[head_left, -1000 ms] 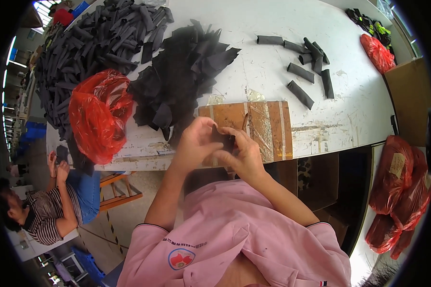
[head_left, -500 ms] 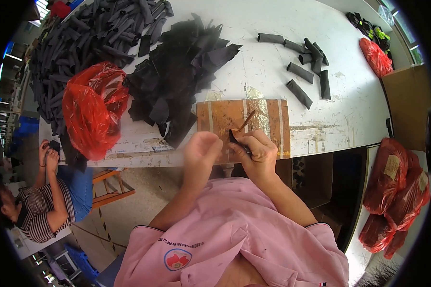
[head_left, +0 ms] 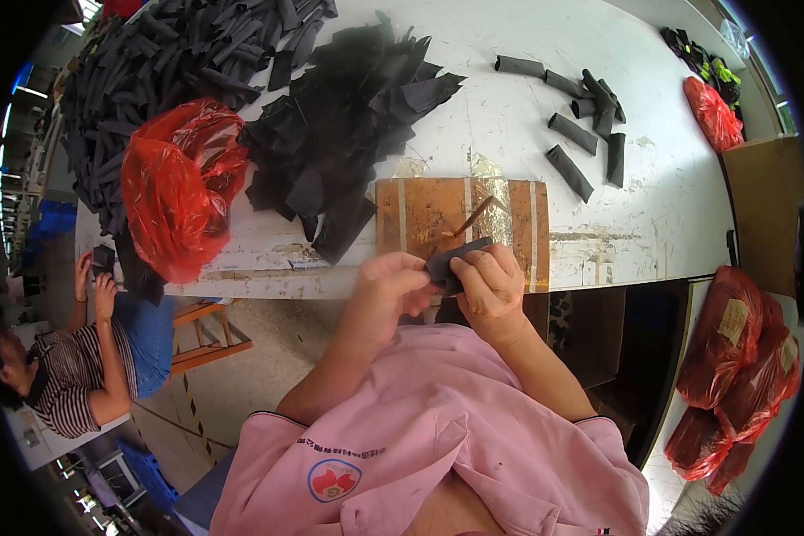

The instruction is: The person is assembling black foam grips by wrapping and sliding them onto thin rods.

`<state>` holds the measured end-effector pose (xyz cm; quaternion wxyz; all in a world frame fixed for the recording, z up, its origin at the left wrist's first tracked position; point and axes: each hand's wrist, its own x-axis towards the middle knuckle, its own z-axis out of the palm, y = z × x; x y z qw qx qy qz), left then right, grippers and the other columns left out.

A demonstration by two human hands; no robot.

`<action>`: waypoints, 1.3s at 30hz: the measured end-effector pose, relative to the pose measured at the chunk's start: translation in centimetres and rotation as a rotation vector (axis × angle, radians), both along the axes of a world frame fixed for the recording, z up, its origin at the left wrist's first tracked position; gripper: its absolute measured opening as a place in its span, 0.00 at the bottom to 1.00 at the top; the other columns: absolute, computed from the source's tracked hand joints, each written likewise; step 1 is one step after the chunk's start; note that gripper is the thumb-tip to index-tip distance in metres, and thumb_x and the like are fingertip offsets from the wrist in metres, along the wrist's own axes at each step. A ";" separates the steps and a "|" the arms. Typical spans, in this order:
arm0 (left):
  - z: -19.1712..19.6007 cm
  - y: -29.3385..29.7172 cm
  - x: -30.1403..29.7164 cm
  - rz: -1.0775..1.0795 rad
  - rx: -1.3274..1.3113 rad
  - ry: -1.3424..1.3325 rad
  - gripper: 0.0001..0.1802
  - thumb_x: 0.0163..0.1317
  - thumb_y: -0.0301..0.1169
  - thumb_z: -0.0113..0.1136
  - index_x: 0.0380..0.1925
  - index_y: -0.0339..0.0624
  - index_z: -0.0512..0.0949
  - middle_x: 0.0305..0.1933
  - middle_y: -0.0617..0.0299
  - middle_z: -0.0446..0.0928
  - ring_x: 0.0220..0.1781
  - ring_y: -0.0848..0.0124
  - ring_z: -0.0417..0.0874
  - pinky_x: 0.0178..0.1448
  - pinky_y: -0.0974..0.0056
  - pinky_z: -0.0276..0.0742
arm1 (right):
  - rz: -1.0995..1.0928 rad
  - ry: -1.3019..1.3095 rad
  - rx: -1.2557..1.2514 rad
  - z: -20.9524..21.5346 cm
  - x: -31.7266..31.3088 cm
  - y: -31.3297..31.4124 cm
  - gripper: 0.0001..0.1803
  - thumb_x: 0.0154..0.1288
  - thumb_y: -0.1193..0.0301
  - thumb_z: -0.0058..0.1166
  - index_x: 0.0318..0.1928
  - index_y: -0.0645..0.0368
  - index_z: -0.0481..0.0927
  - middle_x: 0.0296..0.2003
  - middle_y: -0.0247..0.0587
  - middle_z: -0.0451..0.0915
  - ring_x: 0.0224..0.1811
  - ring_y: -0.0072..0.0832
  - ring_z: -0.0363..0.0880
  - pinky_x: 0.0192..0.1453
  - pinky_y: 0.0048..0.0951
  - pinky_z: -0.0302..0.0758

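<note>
Head view, standing beside the worker: black cloth piece [head_left: 460, 255] is held between the two hands, above the near edge of a brown board [head_left: 420, 210] on the white counter [head_left: 634, 219]. Left hand [head_left: 386, 290]: thumb and index finger meet at the cloth's left end; its lower fingers are blurred, so I cannot tell whether they touch. Right hand [head_left: 491, 286]: fingers curled, clamped on the cloth's right part, knuckles uppermost. Between the two grips a short stretch of cloth shows, with its upper edge projecting past the right fingers, away from the worker's body. A thin brown stick [head_left: 475, 217] slants over the board, just beyond the cloth. Left of the board: a heap of flat black pieces [head_left: 339, 116] and a red plastic bag [head_left: 183, 192]. Farther right, several dark rolls [head_left: 572, 134] lie loose on the counter.
</note>
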<state>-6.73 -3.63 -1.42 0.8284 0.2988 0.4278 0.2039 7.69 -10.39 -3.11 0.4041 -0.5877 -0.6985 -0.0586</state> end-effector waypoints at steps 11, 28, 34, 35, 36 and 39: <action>-2.2 -1.5 0.9 0.000 0.788 0.243 0.03 0.50 0.20 0.55 0.26 0.33 0.73 0.20 0.64 0.74 0.21 0.81 0.73 0.24 0.74 0.68 | 0.103 0.502 -0.411 2.0 -0.5 -1.1 0.16 0.43 0.71 0.60 0.34 0.63 0.75 0.28 0.41 0.72 0.26 0.35 0.72 0.28 0.29 0.69; -2.7 0.9 0.4 0.124 -0.062 -0.391 0.09 0.49 0.17 0.54 0.31 0.38 0.69 0.22 0.66 0.69 0.11 0.84 0.59 0.14 0.78 0.53 | -0.080 0.967 -0.471 -0.5 -1.0 1.4 0.02 0.46 0.82 0.51 0.23 0.64 0.75 0.20 0.36 0.72 0.20 0.29 0.70 0.25 0.26 0.69; -4.3 -0.2 1.2 0.122 0.838 0.173 0.09 0.48 0.16 0.48 0.32 0.34 0.70 0.26 0.63 0.73 0.21 0.81 0.71 0.24 0.76 0.67 | 0.219 2.191 -0.752 -0.4 -1.5 0.3 0.03 0.53 0.76 0.53 0.26 0.62 0.75 0.20 0.30 0.70 0.20 0.19 0.66 0.23 0.19 0.64; -4.2 -0.5 1.3 0.118 0.834 0.172 0.09 0.48 0.16 0.48 0.32 0.34 0.70 0.26 0.63 0.73 0.21 0.81 0.71 0.24 0.76 0.67 | 0.233 2.154 -0.734 -0.1 -2.0 0.4 0.03 0.54 0.75 0.52 0.27 0.61 0.74 0.19 0.30 0.70 0.21 0.19 0.66 0.23 0.19 0.64; -2.8 -0.7 1.6 0.126 0.906 0.296 0.09 0.47 0.16 0.48 0.32 0.33 0.71 0.28 0.62 0.74 0.23 0.81 0.72 0.25 0.76 0.67 | 0.240 2.118 -0.715 0.3 -2.3 0.4 0.03 0.55 0.74 0.52 0.28 0.60 0.73 0.19 0.30 0.69 0.21 0.18 0.66 0.24 0.19 0.64; -4.1 -0.7 2.0 0.251 0.826 0.043 0.12 0.48 0.16 0.50 0.35 0.34 0.71 0.29 0.61 0.76 0.19 0.81 0.71 0.18 0.75 0.65 | 0.155 1.997 -0.693 -0.6 -1.6 0.1 0.04 0.57 0.72 0.51 0.28 0.58 0.72 0.20 0.29 0.69 0.21 0.18 0.66 0.25 0.19 0.66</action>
